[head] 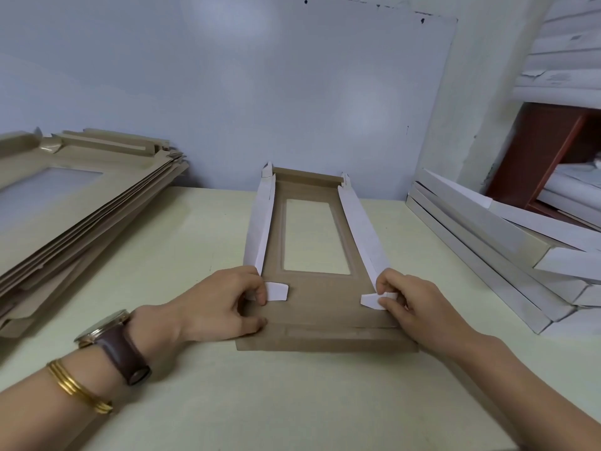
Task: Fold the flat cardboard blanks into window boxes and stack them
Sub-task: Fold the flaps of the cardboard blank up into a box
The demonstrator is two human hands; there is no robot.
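Both hands' fingers (260,292) pinching blank's (320,309) corner tabs

a pale cream table (292,402) stands against a grey-blue wall panel (260,92), with a red-brown shelf unit (536,151) at the far right holding white sheets (572,180).

Single view, worn on the head. Looks forward and down across the tabletop (195,402) toward the pale wall (260,92) behind it, facing that wall squarely. Sits close — near enough to catch the left forearm (39,405) and the right forearm (527,385) at the bottom corners, with the half-folded blank (317,314) dead centre. Takes in, through a wide lens bending the edges, the pile of flat blanks (81,206) at far left and the white boxes (487,242) at far right.
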